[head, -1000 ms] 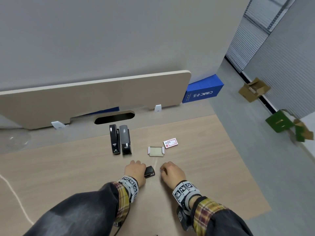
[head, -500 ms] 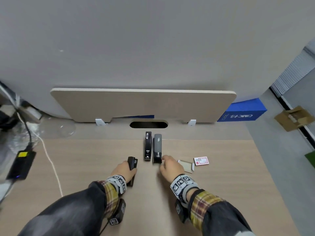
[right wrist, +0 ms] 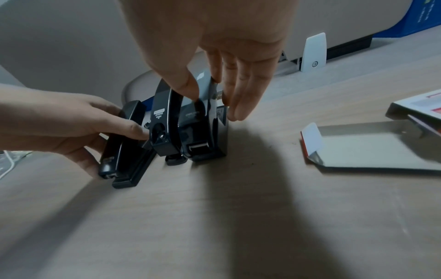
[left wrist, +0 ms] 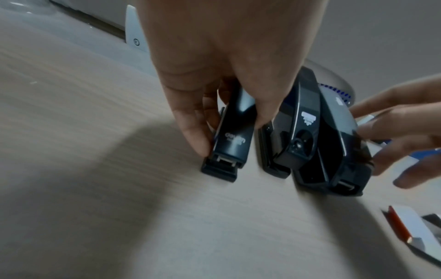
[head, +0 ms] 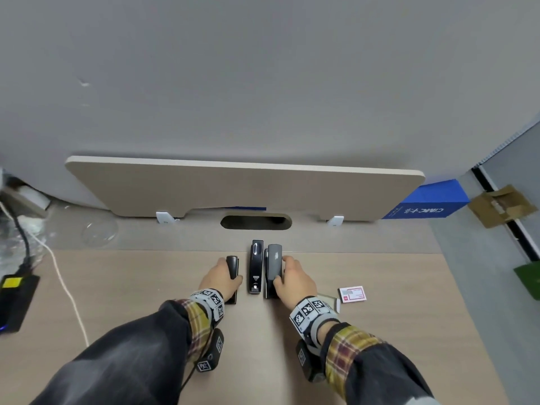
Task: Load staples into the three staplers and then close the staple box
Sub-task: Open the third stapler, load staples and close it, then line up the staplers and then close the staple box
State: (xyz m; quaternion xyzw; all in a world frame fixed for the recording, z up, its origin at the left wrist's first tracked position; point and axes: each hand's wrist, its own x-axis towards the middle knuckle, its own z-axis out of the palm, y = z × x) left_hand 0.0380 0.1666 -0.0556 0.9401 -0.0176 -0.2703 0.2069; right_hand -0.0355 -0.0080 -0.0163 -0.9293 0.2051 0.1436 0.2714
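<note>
Three staplers lie side by side on the wooden desk. My left hand (head: 226, 273) grips the small black stapler (head: 233, 266) on the left, thumb and fingers pinching its sides (left wrist: 235, 143). Just right of it lies the middle black stapler (head: 256, 267), untouched. My right hand (head: 281, 271) pinches the grey-topped stapler (head: 274, 263) between thumb and fingers (right wrist: 200, 117). The staple box is apart at the right: its red-and-white sleeve (head: 352, 294) lies next to the open tray (right wrist: 369, 145), which my right wrist partly hides in the head view.
A beige divider panel (head: 245, 188) and a cable hole (head: 256, 222) lie behind the staplers. A black adapter (head: 16, 299) and a white cable (head: 65, 287) sit at the left. The desk's right edge drops to a floor with a blue box (head: 429, 204) and cardboard.
My left hand carried the small black stapler forward and set it left of the other two. My right hand left the desk near the box and took the grey-topped stapler.
</note>
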